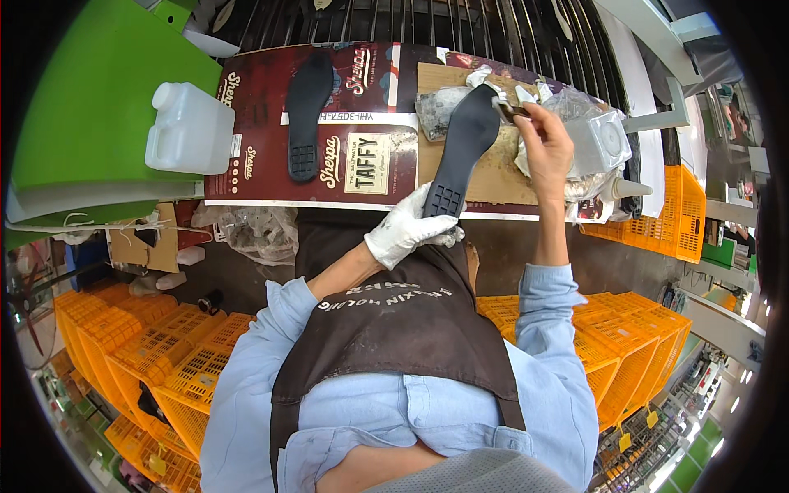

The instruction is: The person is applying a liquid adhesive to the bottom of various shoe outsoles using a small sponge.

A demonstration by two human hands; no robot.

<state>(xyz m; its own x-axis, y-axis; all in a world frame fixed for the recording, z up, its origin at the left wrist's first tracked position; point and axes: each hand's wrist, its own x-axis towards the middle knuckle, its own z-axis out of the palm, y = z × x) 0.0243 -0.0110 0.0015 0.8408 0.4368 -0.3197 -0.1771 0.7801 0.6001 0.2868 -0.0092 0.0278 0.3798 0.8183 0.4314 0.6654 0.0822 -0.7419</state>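
My left hand (411,228), in a white glove, is closed around the heel end of a black shoe sole (465,148). The sole is tilted, toe end away from me, with a grid of square recesses at the heel facing up. My bare right hand (546,146) pinches a small dark brown tool (513,110) at the toe end's right edge; its exact kind is unclear, and whether it touches the sole cannot be made out. Another black shoe sole (310,107) lies to the left on a dark red printed cardboard sheet (255,185).
A white plastic jug (191,130) stands at the left beside a green panel (99,99). Right of my hand are a clear container (604,141) and a nozzle bottle (629,190). Dark rollers (370,20) run behind the cardboard. Orange crates (185,353) flank me.
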